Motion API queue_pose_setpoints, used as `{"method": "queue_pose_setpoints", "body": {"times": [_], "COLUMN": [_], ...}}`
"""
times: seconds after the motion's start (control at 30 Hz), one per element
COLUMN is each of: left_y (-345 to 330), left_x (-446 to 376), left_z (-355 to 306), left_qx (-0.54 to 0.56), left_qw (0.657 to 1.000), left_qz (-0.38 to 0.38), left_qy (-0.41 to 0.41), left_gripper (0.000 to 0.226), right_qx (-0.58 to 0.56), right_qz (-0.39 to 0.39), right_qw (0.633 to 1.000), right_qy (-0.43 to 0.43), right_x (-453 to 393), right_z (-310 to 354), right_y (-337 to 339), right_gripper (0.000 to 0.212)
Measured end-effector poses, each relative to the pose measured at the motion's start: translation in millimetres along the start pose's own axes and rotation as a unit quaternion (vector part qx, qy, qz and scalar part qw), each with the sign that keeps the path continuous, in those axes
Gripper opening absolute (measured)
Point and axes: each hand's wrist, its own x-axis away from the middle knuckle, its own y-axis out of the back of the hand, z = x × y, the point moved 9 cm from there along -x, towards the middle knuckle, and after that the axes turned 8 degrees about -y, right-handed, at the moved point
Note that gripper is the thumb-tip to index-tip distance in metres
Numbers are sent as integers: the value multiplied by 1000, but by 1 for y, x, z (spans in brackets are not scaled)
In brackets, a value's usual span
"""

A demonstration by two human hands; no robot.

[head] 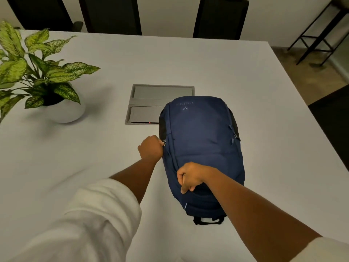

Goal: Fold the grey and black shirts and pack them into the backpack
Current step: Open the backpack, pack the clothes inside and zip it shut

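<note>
A navy blue backpack [202,140] lies flat on the white table [264,114], its black top handle toward me. My left hand [151,147] is curled at the bag's left side and pinches a zipper pull [164,142] there. My right hand [189,176] grips the bag's fabric near its top end, fingers curled. No grey or black shirt is in view.
A potted plant in a white pot [62,112] stands at the left. A grey cable hatch [151,104] is set in the table just beyond the bag. Dark chairs [219,17] line the far edge; a black metal stand [321,31] is at the far right.
</note>
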Motion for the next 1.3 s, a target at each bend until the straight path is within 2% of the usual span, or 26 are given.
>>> {"method": "queue_pose_setpoints", "body": {"times": [0.1, 0.2, 0.27, 0.33, 0.43, 0.5, 0.57, 0.63, 0.73, 0.83, 1.0, 1.1, 1.23, 1.3], "left_y": [-13, -23, -28, -33, -41, -44, -45, -44, -46, -49, -65, -74, -82, -84], "left_x": [2, 6, 10, 12, 14, 13, 9, 5, -2, -6, -5, -3, -10, -12], "left_z": [8, 5, -3, -10, -22, -29, -34, -37, -43, -47, -42, -41, -42, -41], "left_qx": [119, 243, 295, 335, 389, 394, 384, 368, 370, 392, 411, 426, 453, 456], "left_qw": [992, 968, 954, 940, 915, 912, 916, 923, 921, 909, 889, 875, 864, 863], "left_qz": [10, 11, 16, 25, 48, 65, 69, 66, 63, 57, 84, 98, 111, 102], "left_qy": [47, 57, 57, 68, 96, 93, 90, 92, 104, 128, 184, 205, 191, 193], "left_gripper": [26, 35, 50, 69, 97, 114, 123, 122, 116, 123, 142, 143, 151, 145], "right_qx": [-31, -105, -149, -175, -160, -110, -79, -89, -161, -267, -403, -460, -506, -532], "right_qz": [-5, -38, -134, -269, -435, -493, -489, -465, -438, -373, -298, -276, -249, -241], "right_qw": [999, 994, 979, 946, 885, 863, 866, 871, 861, 852, 829, 811, 801, 793], "right_qy": [6, 17, 30, 42, 35, -3, -68, -133, -203, -250, -247, -235, -199, -172], "right_x": [-2, -3, -5, 2, 28, 40, 41, 40, 39, 29, 3, -8, -20, -23], "right_z": [-8, -14, -22, -35, -57, -72, -92, -115, -149, -178, -202, -204, -202, -198], "right_y": [-4, 4, 27, 59, 97, 114, 125, 129, 133, 128, 120, 117, 118, 120], "right_gripper": [19, 13, 12, 18, 42, 58, 73, 84, 99, 117, 146, 148, 152, 145]}}
